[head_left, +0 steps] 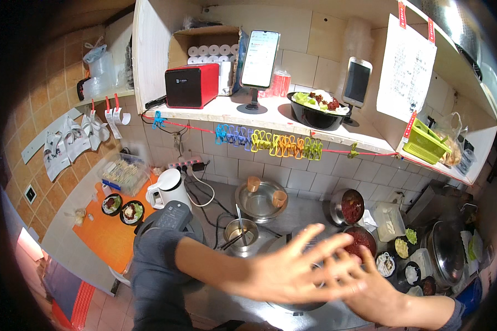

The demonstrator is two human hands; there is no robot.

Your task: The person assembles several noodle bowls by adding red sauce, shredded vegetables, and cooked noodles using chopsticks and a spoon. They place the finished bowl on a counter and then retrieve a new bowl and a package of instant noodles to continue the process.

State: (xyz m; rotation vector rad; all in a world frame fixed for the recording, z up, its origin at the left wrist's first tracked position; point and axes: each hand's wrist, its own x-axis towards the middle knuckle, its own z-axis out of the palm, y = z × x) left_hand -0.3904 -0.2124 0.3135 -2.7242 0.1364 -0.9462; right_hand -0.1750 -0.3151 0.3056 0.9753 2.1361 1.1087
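Note:
My left hand (290,273) reaches across the middle of the counter with its fingers stretched and spread. Nothing shows in it. Just right of it, my right hand (378,298) comes in from the lower right, its fingers overlapping those of the left. One finger of the right hand points up, extended; the others are partly hidden and slightly blurred. Beyond the fingers stands a bowl of red sauce (361,238). A small metal pot (241,243) with a utensil and chopsticks stands beyond my left wrist. Both hands cover much of a round metal vessel below them.
On the shelf are a black bowl of food (320,113), a phone on a stand (259,60), another phone (357,83) and a red-black box (192,85). Coloured clips (268,143) hang below. A white kettle (170,190) stands left; several ingredient bowls and a metal lid (446,254) lie right.

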